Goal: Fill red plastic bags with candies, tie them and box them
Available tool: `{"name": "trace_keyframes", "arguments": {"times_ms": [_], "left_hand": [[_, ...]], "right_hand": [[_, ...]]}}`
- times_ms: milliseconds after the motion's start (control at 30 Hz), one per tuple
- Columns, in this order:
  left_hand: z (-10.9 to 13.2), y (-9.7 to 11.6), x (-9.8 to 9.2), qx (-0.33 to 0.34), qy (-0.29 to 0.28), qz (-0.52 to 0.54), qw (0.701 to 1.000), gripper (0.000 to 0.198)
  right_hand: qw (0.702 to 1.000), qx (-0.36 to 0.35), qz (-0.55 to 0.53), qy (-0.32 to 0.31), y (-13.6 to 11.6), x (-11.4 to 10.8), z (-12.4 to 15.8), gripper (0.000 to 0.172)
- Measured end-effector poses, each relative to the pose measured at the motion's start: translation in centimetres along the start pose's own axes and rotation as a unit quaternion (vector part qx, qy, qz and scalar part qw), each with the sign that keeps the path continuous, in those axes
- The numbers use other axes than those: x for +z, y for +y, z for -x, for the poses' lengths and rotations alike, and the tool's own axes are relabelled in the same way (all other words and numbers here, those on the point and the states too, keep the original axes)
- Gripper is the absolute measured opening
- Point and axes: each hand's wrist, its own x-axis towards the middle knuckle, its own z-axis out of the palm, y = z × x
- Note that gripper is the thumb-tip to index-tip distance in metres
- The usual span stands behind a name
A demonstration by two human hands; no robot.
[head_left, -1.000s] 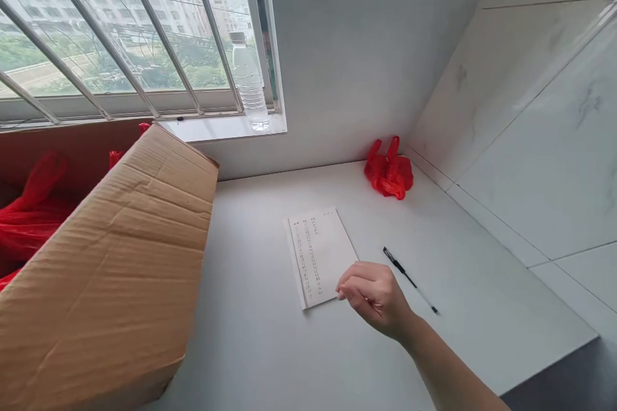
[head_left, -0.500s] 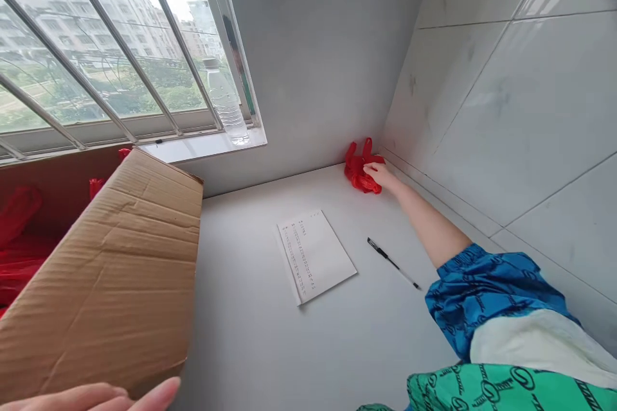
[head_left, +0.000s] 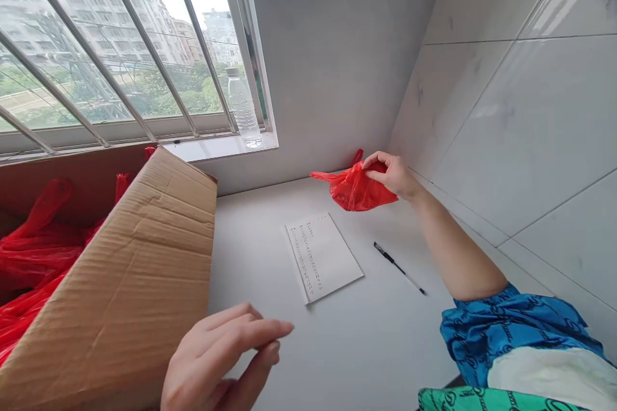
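My right hand (head_left: 393, 174) pinches a red plastic bag (head_left: 359, 191) by its gathered top, near the far corner where the walls meet. The bag hangs bunched, with one handle end stretching left. My left hand (head_left: 226, 359) is over the near part of the white table (head_left: 332, 347), right of a cardboard box (head_left: 144, 257). Its fingers are half bent, the thumb close to the index finger, and nothing is held. Between the hands lie a white sheet (head_left: 328, 257) with rows of small marks and a black-and-clear pen (head_left: 399, 266).
More red plastic bags (head_left: 38, 244) are inside the box on the left. A clear water bottle (head_left: 244, 109) stands on the sill (head_left: 212, 149) of a barred window. A grey wall (head_left: 328, 64) and a tiled wall (head_left: 530, 122) bound the table.
My right hand has lifted the red bag off the table and drawn it nearer. My left hand has come up from beside the box, rightward over the table. The view has shifted slightly.
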Motion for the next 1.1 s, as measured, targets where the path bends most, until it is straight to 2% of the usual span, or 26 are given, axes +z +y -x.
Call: {"name": "trace_keyframes", "arguments": {"times_ms": [33,100,200,267,367,467,533,667,733,867,1000,1100], "left_hand": [[-0.8,-0.1,0.5,-0.014,0.002,0.003,1.000,0.037],[-2.2,-0.9,1.8,-0.054,0.042,0.000,0.998,0.027],[-3.9,-3.3,4.1,-0.136,0.064,-0.020,0.988,0.017],[-4.7,-5.1,5.6,-0.184,0.019,-0.059,0.981,0.021],[-5.8,-7.0,7.2,-0.223,-0.091,-0.118,0.963,0.024],[-6.5,-8.0,8.1,-0.252,-0.170,-0.133,0.943,0.025],[-6.8,-8.6,8.3,-0.266,-0.187,-0.130,0.937,0.024],[-6.7,-9.9,8.8,-0.260,-0.141,-0.127,0.947,0.017],[-6.5,-10.2,9.0,-0.249,-0.117,-0.118,0.954,0.015],[-5.9,-10.3,8.9,-0.244,-0.092,-0.118,0.958,0.015],[-5.7,-10.9,7.5,-0.278,-0.055,-0.144,0.948,0.015],[-5.6,-11.8,6.2,-0.316,-0.025,-0.195,0.928,0.014]], "right_hand": [[0.999,-0.015,-0.015,-0.024,-1.0,1.0,0.6,0.015],[0.994,-0.042,-0.044,-0.085,-2.1,3.2,2.1,0.007],[0.980,-0.079,0.001,-0.182,-2.0,6.3,4.4,0.011],[0.968,-0.104,0.062,-0.218,-1.6,8.0,5.5,0.018],[0.962,-0.128,0.087,-0.224,-1.6,9.3,6.1,0.023],[0.966,-0.129,0.094,-0.203,-2.2,9.2,6.0,0.023],[0.967,-0.129,0.111,-0.191,-2.7,8.9,5.9,0.021],[0.966,-0.141,0.166,-0.139,-3.3,9.0,6.4,0.008],[0.962,-0.145,0.198,-0.118,-3.4,9.7,6.8,0.016],[0.950,-0.163,0.230,-0.136,-3.2,10.4,7.1,0.009],[0.955,-0.166,0.221,-0.111,-2.0,8.2,6.3,0.014],[0.964,-0.110,0.223,-0.091,-1.0,5.7,5.6,0.014]]}}
